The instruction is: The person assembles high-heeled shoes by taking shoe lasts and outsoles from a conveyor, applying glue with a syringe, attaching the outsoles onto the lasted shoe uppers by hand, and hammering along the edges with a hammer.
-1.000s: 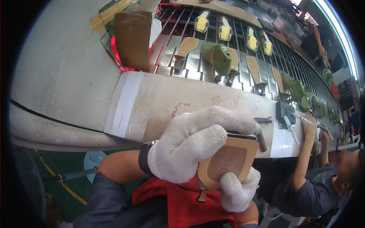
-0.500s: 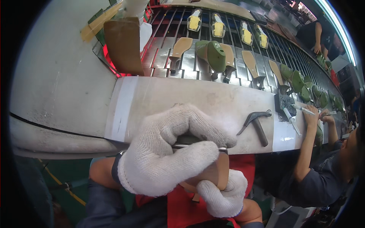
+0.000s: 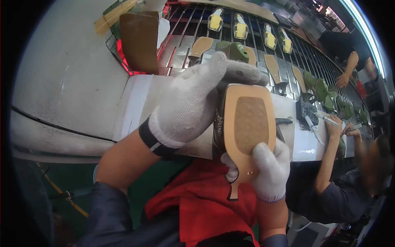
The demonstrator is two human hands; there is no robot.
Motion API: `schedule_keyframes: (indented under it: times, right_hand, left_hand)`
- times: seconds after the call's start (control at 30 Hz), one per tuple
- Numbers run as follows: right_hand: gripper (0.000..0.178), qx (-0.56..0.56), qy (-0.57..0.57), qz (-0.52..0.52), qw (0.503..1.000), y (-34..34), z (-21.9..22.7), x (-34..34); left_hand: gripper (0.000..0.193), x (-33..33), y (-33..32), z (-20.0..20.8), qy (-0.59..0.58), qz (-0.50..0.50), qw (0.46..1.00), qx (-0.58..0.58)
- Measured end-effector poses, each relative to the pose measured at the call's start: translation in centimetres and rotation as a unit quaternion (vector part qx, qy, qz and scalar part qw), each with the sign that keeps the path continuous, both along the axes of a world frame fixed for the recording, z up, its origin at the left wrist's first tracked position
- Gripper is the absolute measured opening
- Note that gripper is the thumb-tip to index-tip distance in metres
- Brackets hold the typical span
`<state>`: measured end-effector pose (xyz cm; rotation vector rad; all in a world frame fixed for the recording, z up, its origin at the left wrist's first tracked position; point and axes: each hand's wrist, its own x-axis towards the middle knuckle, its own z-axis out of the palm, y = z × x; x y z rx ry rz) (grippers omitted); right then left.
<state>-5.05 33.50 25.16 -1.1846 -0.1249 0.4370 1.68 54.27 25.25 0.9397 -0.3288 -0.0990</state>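
A high-heeled shoe [image 3: 247, 127] with a tan sole and a textured patch is held sole-up in front of me, heel pointing down toward my lap. My left hand [image 3: 193, 99], in a white knit glove, wraps over the toe end from the left. My right hand [image 3: 267, 171], also in a white glove, grips the shoe's waist and heel end from below. Both hands hold it over the white bench edge [image 3: 135, 103].
A slatted metal conveyor [image 3: 181, 49] carries tan soles and green and yellow shoes on lasts. A brown board [image 3: 140, 41] stands at its near end. A dark tool [image 3: 284, 121] lies on the bench. A person [image 3: 341, 189] works to my right; another person [image 3: 349, 61] stands farther off.
The shoe has been raised and turned so its tan sole faces up. My left hand has moved from covering it to gripping the toe end; my right hand now shows at the heel.
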Motion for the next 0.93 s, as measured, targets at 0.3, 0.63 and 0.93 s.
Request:
schedule_keyframes:
  times: [0.3,0.63,0.93]
  right_hand:
    - [0.052,0.004,-0.029,0.0,1.0,-2.3,-1.0,1.4]
    - [0.051,-0.009,-0.038,-0.015,0.999,-3.0,-1.1,1.5]
    - [0.054,-0.016,-0.027,0.01,0.999,-3.4,-0.4,1.4]
  left_hand:
    - [0.061,-0.4,-2.8,-0.9,-0.019,0.03,0.999,0.024]
    - [0.04,-0.5,-3.9,-1.4,-0.002,0.001,0.998,-0.062]
    - [0.056,-1.5,-2.6,-0.8,-0.003,-0.036,0.999,0.028]
